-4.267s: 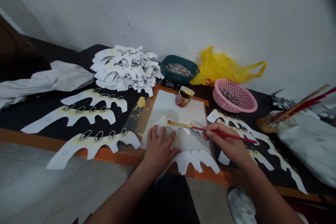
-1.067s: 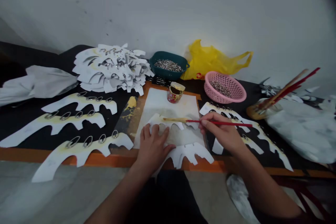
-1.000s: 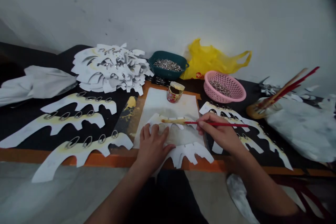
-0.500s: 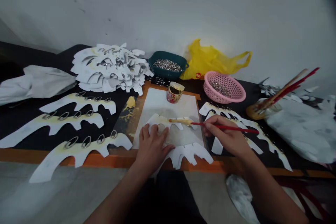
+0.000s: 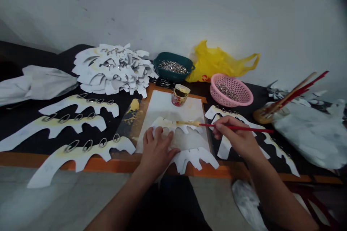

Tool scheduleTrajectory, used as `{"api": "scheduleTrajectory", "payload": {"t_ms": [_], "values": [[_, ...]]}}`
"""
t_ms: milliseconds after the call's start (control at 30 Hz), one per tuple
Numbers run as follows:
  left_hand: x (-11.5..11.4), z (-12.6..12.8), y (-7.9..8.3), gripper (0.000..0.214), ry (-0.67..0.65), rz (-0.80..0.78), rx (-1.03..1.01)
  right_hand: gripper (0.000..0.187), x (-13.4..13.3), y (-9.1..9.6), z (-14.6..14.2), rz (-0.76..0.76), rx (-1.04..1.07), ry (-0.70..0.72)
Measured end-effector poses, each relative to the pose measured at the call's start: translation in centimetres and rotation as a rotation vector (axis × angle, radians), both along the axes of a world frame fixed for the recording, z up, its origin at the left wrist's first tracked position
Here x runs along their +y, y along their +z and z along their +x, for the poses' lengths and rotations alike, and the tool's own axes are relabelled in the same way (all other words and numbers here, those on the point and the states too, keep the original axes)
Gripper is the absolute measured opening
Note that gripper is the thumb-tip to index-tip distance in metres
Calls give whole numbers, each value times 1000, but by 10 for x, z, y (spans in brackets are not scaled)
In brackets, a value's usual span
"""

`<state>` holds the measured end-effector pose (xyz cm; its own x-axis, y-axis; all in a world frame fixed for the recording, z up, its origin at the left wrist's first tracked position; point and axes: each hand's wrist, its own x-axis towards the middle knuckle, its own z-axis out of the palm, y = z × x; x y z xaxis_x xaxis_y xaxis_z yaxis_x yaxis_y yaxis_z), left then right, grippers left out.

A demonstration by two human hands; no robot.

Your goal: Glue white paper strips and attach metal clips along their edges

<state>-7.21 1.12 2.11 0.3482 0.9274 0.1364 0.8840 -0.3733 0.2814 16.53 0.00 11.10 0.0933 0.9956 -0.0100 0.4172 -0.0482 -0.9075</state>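
Note:
My right hand (image 5: 233, 135) is closed round the red handle of a brush (image 5: 241, 127). Its yellowish, glue-coated end lies along the top edge of a white scalloped piece (image 5: 159, 122) in the middle of the board. With fingers spread, my left hand (image 5: 158, 148) presses on the near left part of that piece. A second white scalloped piece (image 5: 196, 157) lies closer to me, partly under my left thumb. Behind them stands a small printed tub (image 5: 179, 97), its rim smeared with yellow paste.
White pieces with metal rings (image 5: 84, 151) lie to the left, and more (image 5: 282, 153) to the right. A heap of pieces (image 5: 108, 68), a green basket (image 5: 173, 75) and a pink basket (image 5: 244, 94) of rings, and a yellow bag (image 5: 217, 63) stand behind. Brushes (image 5: 298, 90) lean from a jar at right.
The brush and my right hand have shifted slightly to the right along the piece's top edge. My left hand stays in place on the piece.

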Motion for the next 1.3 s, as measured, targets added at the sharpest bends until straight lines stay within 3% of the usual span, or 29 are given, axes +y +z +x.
{"api": "scheduleTrajectory", "payload": {"t_ms": [467, 700, 800, 933, 1167, 1300], "values": [[0, 2, -3, 49, 19, 19, -40, 18, -14, -12, -7, -19, 95, -85], [0, 0, -7, 49, 13, 33, -53, 16, 0, -27, -14, -9, 356, -160], [0, 0, -9, 51, 1, 53, -49, 16, 2, -29, -7, 5, 352, -204], [-1, 0, -10, 53, 3, 56, -39, 17, -1, -32, -5, -48, 336, -164], [-1, -1, -8, 53, 0, 39, -31, 15, 5, -45, -15, -47, 570, -172], [-1, -2, -6, 54, 1, 21, -29, 16, 7, -42, -12, -50, 526, -175]]}}
